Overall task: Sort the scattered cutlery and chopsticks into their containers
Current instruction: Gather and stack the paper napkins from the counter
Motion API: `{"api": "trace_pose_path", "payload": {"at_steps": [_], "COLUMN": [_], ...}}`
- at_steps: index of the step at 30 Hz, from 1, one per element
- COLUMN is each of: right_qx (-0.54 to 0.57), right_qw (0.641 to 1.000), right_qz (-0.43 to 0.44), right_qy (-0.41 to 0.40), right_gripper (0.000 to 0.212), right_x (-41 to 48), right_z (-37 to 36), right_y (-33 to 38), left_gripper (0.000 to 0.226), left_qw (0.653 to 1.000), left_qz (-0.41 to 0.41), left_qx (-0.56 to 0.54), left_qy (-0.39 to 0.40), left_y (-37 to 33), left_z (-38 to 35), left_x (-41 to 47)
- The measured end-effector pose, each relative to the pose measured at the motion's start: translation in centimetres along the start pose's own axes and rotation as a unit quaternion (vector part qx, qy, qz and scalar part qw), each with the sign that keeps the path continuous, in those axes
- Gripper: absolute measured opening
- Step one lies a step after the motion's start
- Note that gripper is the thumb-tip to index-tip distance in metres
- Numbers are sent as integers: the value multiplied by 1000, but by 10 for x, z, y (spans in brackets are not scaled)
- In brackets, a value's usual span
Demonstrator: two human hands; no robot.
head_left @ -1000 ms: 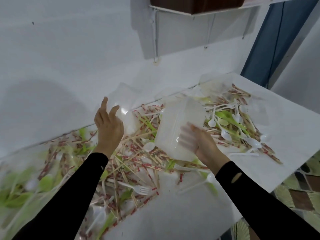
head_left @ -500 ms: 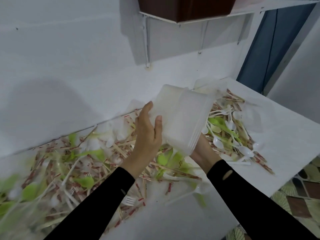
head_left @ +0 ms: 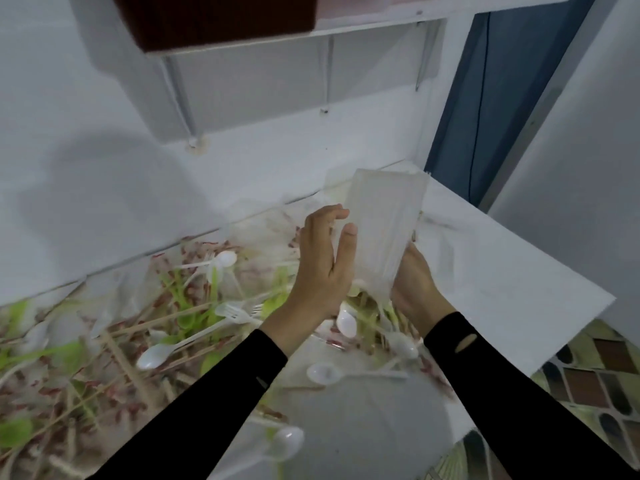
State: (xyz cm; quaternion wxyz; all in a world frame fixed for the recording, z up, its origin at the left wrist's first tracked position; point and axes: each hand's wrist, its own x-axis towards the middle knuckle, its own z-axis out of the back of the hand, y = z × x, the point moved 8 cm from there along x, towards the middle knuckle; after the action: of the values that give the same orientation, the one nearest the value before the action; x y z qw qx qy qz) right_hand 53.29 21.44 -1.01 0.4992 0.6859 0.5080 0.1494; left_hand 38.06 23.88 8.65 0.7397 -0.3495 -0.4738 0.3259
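Observation:
A stack of translucent plastic containers (head_left: 384,223) is held up on end above the white table (head_left: 502,271). My right hand (head_left: 414,292) grips its lower right edge from below. My left hand (head_left: 323,268) is against its left side, thumb on the front face and fingers reaching to the near edge. Below lie white plastic spoons (head_left: 154,355), a white fork (head_left: 239,315), green cutlery (head_left: 183,306) and wooden chopsticks (head_left: 145,323) with red-printed wrappers, scattered over the table's left and middle.
A white wall runs behind the table. A shelf (head_left: 381,26) on brackets with a dark brown box (head_left: 214,19) hangs overhead. A blue door (head_left: 502,98) stands at the right. The table's right edge drops to patterned floor tiles (head_left: 588,375).
The container stack has been lifted and turned more upright, moving right. My left hand came from the table's far side onto the stack's left face. The view shifted right.

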Motion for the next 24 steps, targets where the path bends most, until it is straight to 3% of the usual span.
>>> {"api": "trace_pose_path", "payload": {"at_steps": [1,6,9,11,13,15,18,24], "right_qx": [1,-46,-80,-113,-139,-150,-156,-129], "right_qw": [1000,997,991,981,975,974,971,979], "right_qz": [-14,-22,28,34,14,-9,-26,-20], "right_qy": [-2,-55,-105,-157,-175,-169,-179,-154], "right_gripper": [20,35,10,22,22,26,29,31], "right_x": [7,36,54,60,65,68,71,67], "right_z": [15,88,129,162,177,186,201,193], "right_y": [8,59,94,109,106,99,92,86], "left_gripper": [39,28,21,37,54,32,20,19], "left_qw": [1000,993,980,954,926,919,930,976], "left_qz": [-6,62,161,206,243,262,258,140], "left_qx": [-21,-85,6,101,164,171,153,33], "left_qy": [18,45,119,195,238,239,210,165], "left_y": [-3,7,44,74,98,110,99,56], "left_z": [-17,-87,-136,-172,-188,-197,-205,-191], "left_x": [6,36,42,38,29,24,26,35]}}
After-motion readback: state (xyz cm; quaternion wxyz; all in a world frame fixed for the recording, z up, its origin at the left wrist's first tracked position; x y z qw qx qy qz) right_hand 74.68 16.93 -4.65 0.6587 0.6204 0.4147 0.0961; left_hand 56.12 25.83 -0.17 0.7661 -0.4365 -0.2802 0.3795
